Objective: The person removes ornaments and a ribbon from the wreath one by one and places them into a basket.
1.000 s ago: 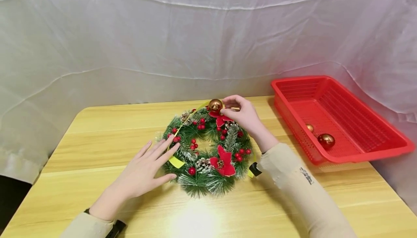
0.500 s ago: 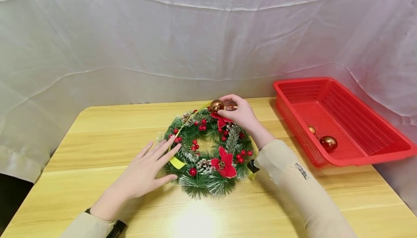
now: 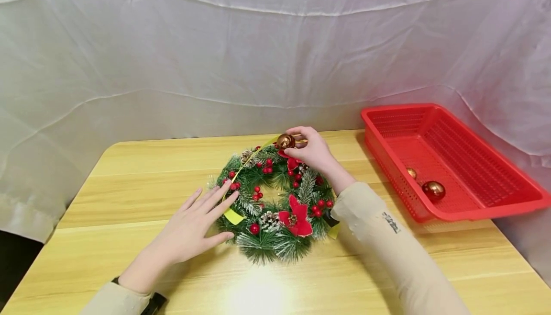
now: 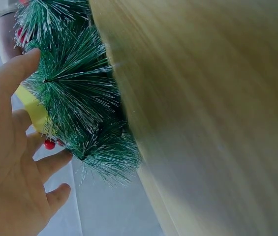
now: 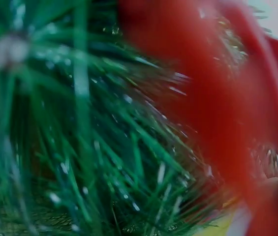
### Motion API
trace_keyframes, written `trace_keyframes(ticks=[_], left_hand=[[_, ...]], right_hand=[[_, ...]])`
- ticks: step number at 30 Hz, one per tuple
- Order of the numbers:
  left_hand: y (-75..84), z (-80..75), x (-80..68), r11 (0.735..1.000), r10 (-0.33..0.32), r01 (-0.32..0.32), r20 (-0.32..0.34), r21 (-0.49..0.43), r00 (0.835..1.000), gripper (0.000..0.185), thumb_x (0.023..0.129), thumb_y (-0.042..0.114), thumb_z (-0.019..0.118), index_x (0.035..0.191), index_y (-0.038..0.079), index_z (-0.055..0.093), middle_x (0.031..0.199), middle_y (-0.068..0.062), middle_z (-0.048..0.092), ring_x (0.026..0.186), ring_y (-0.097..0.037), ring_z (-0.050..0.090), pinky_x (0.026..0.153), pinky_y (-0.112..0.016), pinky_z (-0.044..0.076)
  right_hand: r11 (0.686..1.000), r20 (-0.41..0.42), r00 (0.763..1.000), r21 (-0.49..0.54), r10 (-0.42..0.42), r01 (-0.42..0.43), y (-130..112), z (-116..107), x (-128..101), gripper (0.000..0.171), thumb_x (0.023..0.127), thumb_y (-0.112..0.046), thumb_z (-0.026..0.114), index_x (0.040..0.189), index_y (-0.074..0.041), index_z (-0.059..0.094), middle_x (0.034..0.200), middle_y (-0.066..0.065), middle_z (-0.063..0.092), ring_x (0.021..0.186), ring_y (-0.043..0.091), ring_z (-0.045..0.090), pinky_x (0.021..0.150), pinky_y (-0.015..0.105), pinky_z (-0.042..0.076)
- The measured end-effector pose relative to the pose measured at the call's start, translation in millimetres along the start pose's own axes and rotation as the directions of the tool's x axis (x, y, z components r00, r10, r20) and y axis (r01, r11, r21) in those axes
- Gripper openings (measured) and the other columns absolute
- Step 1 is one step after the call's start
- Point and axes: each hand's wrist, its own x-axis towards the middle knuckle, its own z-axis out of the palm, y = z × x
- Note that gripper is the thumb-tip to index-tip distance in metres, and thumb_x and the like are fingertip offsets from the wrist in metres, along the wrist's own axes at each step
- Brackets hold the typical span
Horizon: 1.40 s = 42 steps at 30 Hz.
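A green pine wreath [image 3: 275, 200] with red berries, pine cones and red fabric flowers lies on the wooden table [image 3: 129, 171]. A yellow ribbon [image 3: 234, 215] runs across its left side. My left hand [image 3: 193, 224] lies flat with straight fingers on the wreath's left edge; in the left wrist view the fingertips [image 4: 28, 66] touch frosted needles [image 4: 79, 93]. My right hand [image 3: 311, 148] pinches a gold bauble [image 3: 285, 140] at the wreath's far rim. The right wrist view shows only blurred green needles [image 5: 79, 137] and a red petal [image 5: 222, 98].
A red plastic basket [image 3: 469, 133] stands at the table's right edge, holding a large gold bauble [image 3: 433, 190] and a smaller one [image 3: 412, 173]. A white cloth backdrop [image 3: 215, 56] hangs behind the table.
My right hand with the gold bauble has shifted slightly left over the wreath's far rim, and the forearm moved closer to the wreath. The left hand has stayed in place.
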Motion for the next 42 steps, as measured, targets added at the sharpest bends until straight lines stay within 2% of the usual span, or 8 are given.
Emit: trace_keyframes(ticks=[7,25,35,42], left_hand=[[0.8,-0.6,0.1,1.0,-0.006,0.006,0.003,-0.001,1.0,0.082,0.089,0.064,0.047,0.154,0.021,0.02,0.16,-0.003,0.011,0.14,-0.031,0.025,0.117,-0.047,0.006],[0.7,-0.6,-0.3,1.0,-0.007,0.007,0.008,-0.009,1.0,0.082,0.09,0.064,0.047,0.154,0.021,0.019,0.16,-0.003,0.011,0.141,-0.031,0.024,0.116,-0.048,0.007],[0.9,0.5,-0.3,1.0,-0.008,0.008,0.005,-0.006,1.0,0.082,0.09,0.063,0.046,0.154,0.02,0.019,0.16,-0.003,0.01,0.141,-0.03,0.024,0.116,-0.048,0.007],[0.9,-0.1,0.3,1.0,-0.014,0.014,0.023,-0.008,1.0,0.082,0.09,0.064,0.045,0.154,0.021,0.018,0.16,-0.002,0.009,0.141,-0.031,0.023,0.116,-0.049,0.007]], right_hand=[[0.995,0.012,1.0,-0.094,-0.023,0.024,-0.1,4.5,3.8,0.048,0.079,-0.008,0.077,0.124,-0.008,0.06,0.124,0.015,0.049,0.101,0.032,0.058,0.085,0.04,0.053],[0.977,-0.001,1.0,-0.213,-0.004,0.003,2.8,9.8,6.8,0.05,0.08,-0.006,0.075,0.127,-0.008,0.056,0.121,0.014,0.052,0.097,0.028,0.058,0.082,0.038,0.052],[0.98,-0.015,1.0,-0.197,-0.017,0.014,1.3,10.4,4.6,0.048,0.079,-0.004,0.074,0.124,-0.005,0.055,0.12,0.015,0.054,0.101,0.029,0.058,0.085,0.038,0.052],[0.992,-0.05,0.998,-0.122,-0.047,0.04,3.1,7.4,3.7,0.046,0.08,-0.004,0.074,0.122,-0.006,0.056,0.118,0.012,0.053,0.102,0.026,0.056,0.086,0.034,0.052]])
